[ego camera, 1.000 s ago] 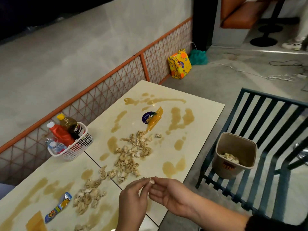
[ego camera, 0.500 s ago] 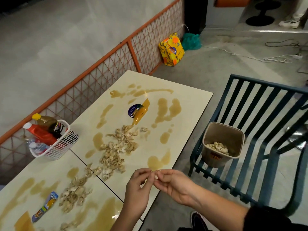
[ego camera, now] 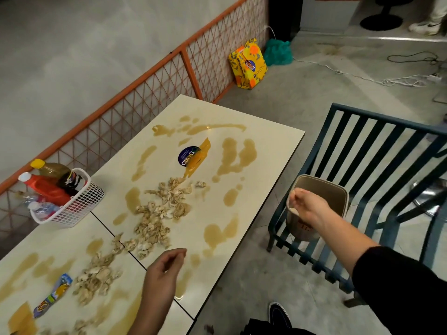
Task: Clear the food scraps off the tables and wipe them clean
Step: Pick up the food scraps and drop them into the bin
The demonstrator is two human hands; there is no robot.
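Pale food scraps lie in a strip across the cream far table, and a second heap lies on the near table. Brown sauce puddles cover both tops. A beige bin stands on the slatted chair at the right. My right hand hangs over the bin's near rim, fingers curled down around a small pale scrap. My left hand hovers above the near table's edge, fingers loosely curled and holding nothing.
A white basket of sauce bottles stands by the orange mesh fence. An orange sachet and a colourful wrapper lie on the tables. The blue slatted chair is right of the table. My shoe is below.
My hands have parted. The right hand carried the scrap rightward to above the bin, and the left hand stayed near the table edge.
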